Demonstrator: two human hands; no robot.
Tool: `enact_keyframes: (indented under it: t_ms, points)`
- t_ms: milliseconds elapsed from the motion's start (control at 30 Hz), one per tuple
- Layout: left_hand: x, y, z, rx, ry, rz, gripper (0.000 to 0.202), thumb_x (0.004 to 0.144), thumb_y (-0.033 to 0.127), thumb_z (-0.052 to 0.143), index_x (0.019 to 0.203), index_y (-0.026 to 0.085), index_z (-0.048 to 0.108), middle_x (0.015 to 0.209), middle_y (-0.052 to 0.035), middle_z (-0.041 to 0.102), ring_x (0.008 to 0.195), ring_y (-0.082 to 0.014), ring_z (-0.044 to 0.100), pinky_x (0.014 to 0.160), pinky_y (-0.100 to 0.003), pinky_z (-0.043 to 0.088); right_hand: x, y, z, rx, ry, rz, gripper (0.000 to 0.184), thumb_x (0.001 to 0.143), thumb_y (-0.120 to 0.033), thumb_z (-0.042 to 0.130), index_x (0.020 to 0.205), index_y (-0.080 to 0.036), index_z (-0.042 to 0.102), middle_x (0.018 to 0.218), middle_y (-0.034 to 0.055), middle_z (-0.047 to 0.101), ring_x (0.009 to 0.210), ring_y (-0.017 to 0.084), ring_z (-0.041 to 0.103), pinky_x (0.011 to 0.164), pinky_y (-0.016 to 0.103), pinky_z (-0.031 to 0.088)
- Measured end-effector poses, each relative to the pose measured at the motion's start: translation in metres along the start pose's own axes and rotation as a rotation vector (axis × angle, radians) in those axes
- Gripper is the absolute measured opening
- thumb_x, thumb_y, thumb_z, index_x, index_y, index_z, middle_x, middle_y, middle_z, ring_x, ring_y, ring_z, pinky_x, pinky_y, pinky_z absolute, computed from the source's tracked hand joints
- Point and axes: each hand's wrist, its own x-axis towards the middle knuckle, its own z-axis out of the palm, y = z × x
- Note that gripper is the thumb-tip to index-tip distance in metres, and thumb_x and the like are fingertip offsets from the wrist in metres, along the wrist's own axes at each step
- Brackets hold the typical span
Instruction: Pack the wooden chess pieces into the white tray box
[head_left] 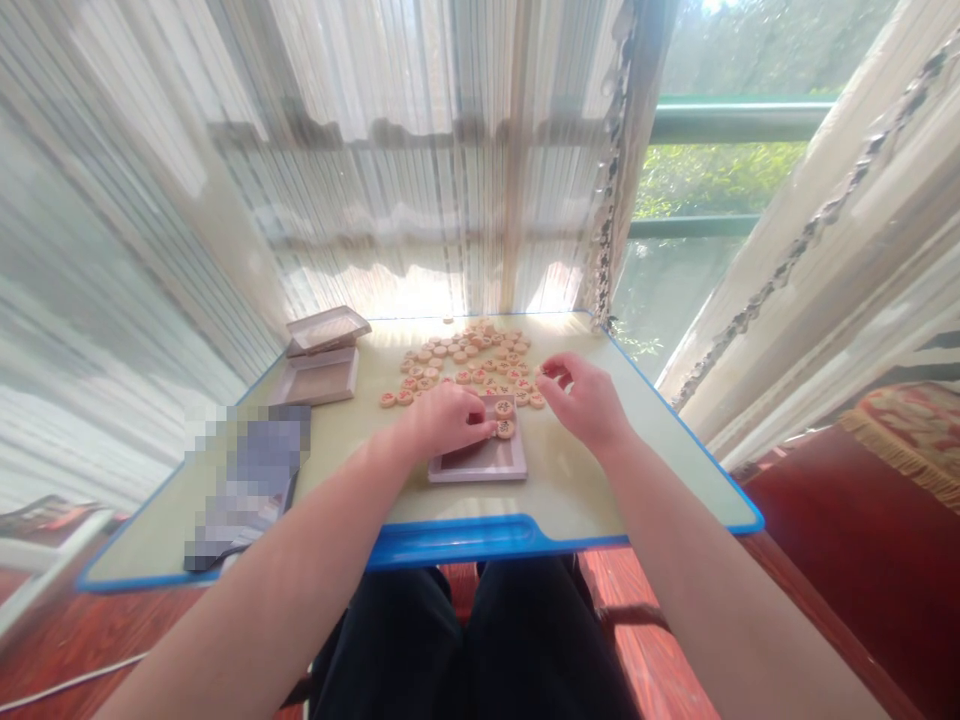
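Note:
My left hand (pixel 448 422) reaches over a shallow open box (pixel 480 473) near the front of the table. Its fingers are curled, and the thumb tip is at the edge of a Chinese chess piece in the box; the far fingers hide part of the grip. Two round wooden pieces with dark characters, one (pixel 504 409) behind the other (pixel 505 430), show at the box's right side. To the right of the spread pieces, my right hand (pixel 585 400) pinches a small piece, mostly covered by the fingertips. Many loose Chinese chess pieces (pixel 459 352) lie beyond the box, several with red characters.
The table (pixel 570 500) has a blue raised edge. Another shallow box (pixel 319 380) and a tilted box part (pixel 330 328) stand at the back left. A blurred-out flat object (pixel 251 480) lies at the left. Curtains (pixel 450 200) hang behind the table.

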Motion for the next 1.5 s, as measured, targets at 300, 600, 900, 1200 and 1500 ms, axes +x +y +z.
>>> enact_keyframes:
  t_ms: [300, 600, 900, 1200, 1500]
  points:
    - [-0.001, 0.004, -0.002, 0.05, -0.039, -0.031, 0.038, 0.08, 0.042, 0.051, 0.052, 0.017, 0.054, 0.061, -0.0017, 0.058, 0.057, -0.0113, 0.047, 0.054, -0.024, 0.032, 0.0, -0.002, -0.005, 0.074, 0.048, 0.059, 0.019, 0.076, -0.035, 0.055, 0.089, -0.021, 0.056, 0.077, 0.0026, 0.067, 0.069, 0.017, 0.062, 0.062, 0.028, 0.044]
    - [-0.001, 0.006, -0.001, -0.001, -0.037, -0.035, 0.036, 0.076, 0.042, 0.056, 0.052, 0.016, 0.052, 0.06, -0.0001, 0.056, 0.055, -0.0092, 0.045, 0.053, -0.023, 0.032, -0.004, -0.008, -0.006, 0.047, 0.018, 0.024, 0.022, 0.079, -0.039, 0.055, 0.092, -0.021, 0.055, 0.062, -0.0019, 0.062, 0.056, 0.014, 0.055, 0.058, 0.026, 0.04]
    - [0.0, 0.004, 0.0, -0.018, -0.04, 0.017, 0.04, 0.077, 0.046, 0.057, 0.052, 0.016, 0.052, 0.062, -0.0002, 0.057, 0.056, -0.0092, 0.046, 0.053, -0.023, 0.031, -0.008, -0.013, -0.004, 0.096, -0.158, -0.085, 0.022, 0.077, -0.036, 0.061, 0.093, -0.021, 0.059, 0.067, -0.0017, 0.063, 0.055, 0.011, 0.052, 0.056, 0.024, 0.041]
    - [0.0, 0.007, 0.001, -0.037, -0.044, -0.01, 0.04, 0.076, 0.047, 0.057, 0.051, 0.016, 0.051, 0.061, -0.0008, 0.056, 0.055, -0.0095, 0.046, 0.053, -0.023, 0.033, -0.009, -0.013, -0.001, 0.026, -0.23, -0.195, 0.019, 0.074, -0.033, 0.063, 0.087, -0.019, 0.066, 0.073, 0.0016, 0.065, 0.058, 0.012, 0.052, 0.057, 0.025, 0.041]
    - [0.003, 0.008, 0.004, -0.017, -0.043, -0.046, 0.042, 0.074, 0.053, 0.056, 0.054, 0.017, 0.05, 0.06, -0.0008, 0.056, 0.056, -0.0113, 0.048, 0.052, -0.024, 0.032, -0.008, -0.014, -0.002, -0.01, -0.231, -0.232, 0.017, 0.074, -0.029, 0.063, 0.086, -0.017, 0.066, 0.073, 0.0019, 0.065, 0.059, 0.012, 0.051, 0.057, 0.025, 0.04]
